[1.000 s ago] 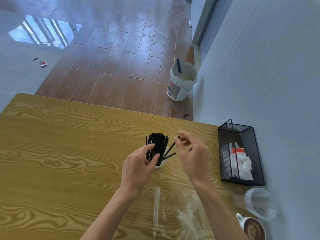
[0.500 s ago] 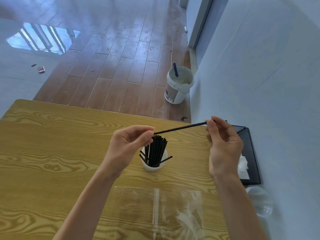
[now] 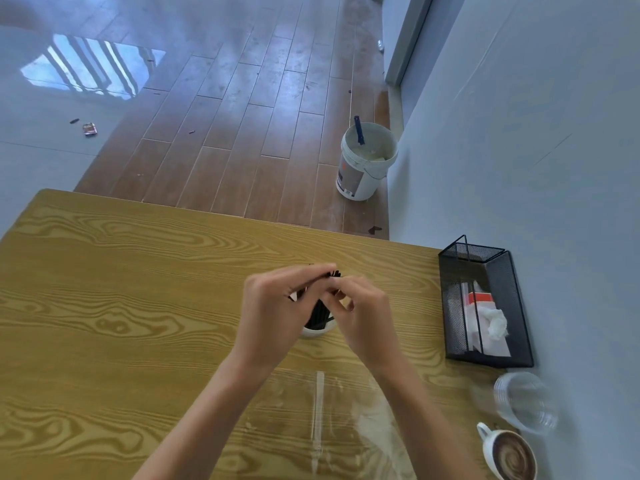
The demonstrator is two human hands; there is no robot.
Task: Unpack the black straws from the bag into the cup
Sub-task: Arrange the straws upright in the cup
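Both hands meet directly above the white cup [image 3: 317,331]: left hand [image 3: 273,306] and right hand [image 3: 363,311] pinch the black straws [image 3: 320,315], which stand near upright in the cup (bag [image 3: 322,420] nearer the person).

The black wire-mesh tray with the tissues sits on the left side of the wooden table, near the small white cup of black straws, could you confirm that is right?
Not quite: the head view shows the black wire-mesh tray with the tissues on the right side of the wooden table, against the wall. The small white cup of black straws stands mid-table, to the tray's left.
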